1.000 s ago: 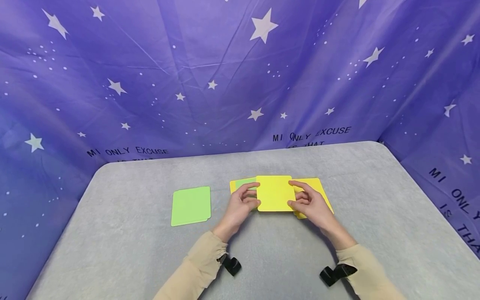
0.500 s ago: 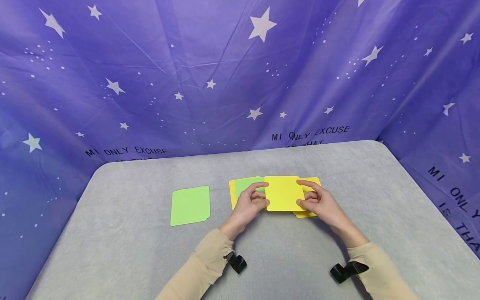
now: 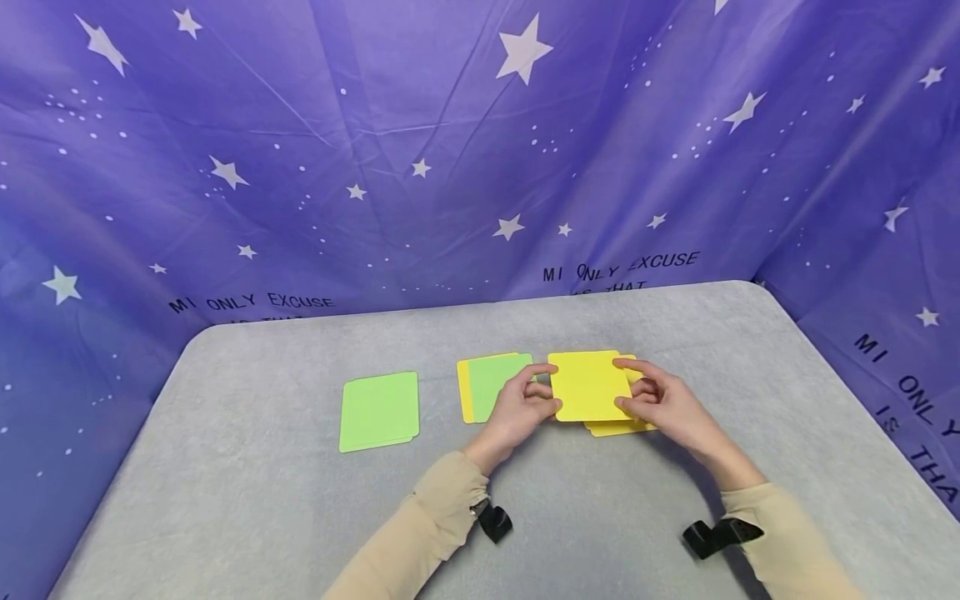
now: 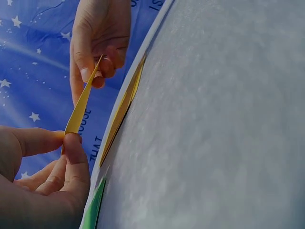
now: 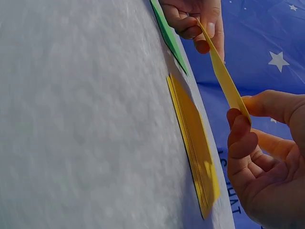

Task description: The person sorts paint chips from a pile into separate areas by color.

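A square yellow card point(image 3: 590, 386) is held up level above the table by both hands. My left hand point(image 3: 516, 410) pinches its left edge between thumb and fingers, and my right hand point(image 3: 667, 408) pinches the right edge. Both wrist views show the card point(image 4: 80, 109) edge-on, raised off the tabletop. Beneath it lies a stack of yellow cards point(image 5: 193, 143), partly covered in the head view by the held card and the right hand. Just left of that stack, a green card point(image 3: 495, 385) rests on top of a yellow one point(image 3: 467, 396), whose left edge sticks out.
Farther left on the grey table point(image 3: 247, 467) is a small pile of green cards point(image 3: 379, 411), slightly misaligned. A purple curtain with white stars point(image 3: 420, 167) hangs behind the table and along its sides. A black wrist mount point(image 3: 495, 522) sits at each sleeve.
Both hands have carried the yellow card to the right, from over the gap between the middle and right cards to over the yellow stack. More of the middle green card shows.
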The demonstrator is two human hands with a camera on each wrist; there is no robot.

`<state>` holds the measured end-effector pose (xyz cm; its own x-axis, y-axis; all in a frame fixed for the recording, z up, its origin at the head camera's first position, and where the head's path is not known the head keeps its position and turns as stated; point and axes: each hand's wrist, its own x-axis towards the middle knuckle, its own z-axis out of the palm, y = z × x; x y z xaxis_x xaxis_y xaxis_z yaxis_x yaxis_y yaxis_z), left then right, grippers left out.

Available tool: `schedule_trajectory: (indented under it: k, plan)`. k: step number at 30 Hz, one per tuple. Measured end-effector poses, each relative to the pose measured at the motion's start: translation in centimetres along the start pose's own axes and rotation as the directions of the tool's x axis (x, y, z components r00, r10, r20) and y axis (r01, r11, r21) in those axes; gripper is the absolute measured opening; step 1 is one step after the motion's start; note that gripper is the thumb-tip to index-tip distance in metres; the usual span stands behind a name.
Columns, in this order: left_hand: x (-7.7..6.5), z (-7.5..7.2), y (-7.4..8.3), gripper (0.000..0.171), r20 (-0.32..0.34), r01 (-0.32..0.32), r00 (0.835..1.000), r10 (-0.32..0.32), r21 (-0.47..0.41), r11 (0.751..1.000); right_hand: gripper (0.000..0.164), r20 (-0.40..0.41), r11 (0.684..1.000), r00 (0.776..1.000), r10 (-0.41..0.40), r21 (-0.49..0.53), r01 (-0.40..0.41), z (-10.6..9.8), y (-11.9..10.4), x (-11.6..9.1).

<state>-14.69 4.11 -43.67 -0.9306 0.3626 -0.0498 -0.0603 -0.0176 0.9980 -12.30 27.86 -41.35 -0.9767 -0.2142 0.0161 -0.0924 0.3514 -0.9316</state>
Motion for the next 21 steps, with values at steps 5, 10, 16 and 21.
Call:
schedule_trajectory:
  k: [5,10,16,21]
  plan:
    - [0.5,1.1,0.0,0.046,-0.009,0.026,1.0,-0.025,0.025,0.999,0.053,-0.032,0.991,0.999,-0.013,-0.135,0.009,-0.9,-0.2,-0.2]
    - [1.2,2.3,-0.2,0.046,-0.007,0.049,0.999,-0.049,0.023,0.999,0.052,-0.054,0.975,0.998,0.022,-0.219,-0.033,-1.6,0.0,-0.6]
    - [1.5,3.1,-0.3,0.047,0.025,0.087,0.996,-0.089,0.079,0.993,0.048,-0.05,0.951,0.998,0.026,-0.305,-0.04,-2.0,0.6,-0.8]
    - [1.4,3.2,0.0,0.049,0.047,0.087,0.994,-0.097,0.174,0.981,0.048,-0.033,0.915,0.999,0.033,-0.401,-0.043,-2.0,0.9,-1.0]
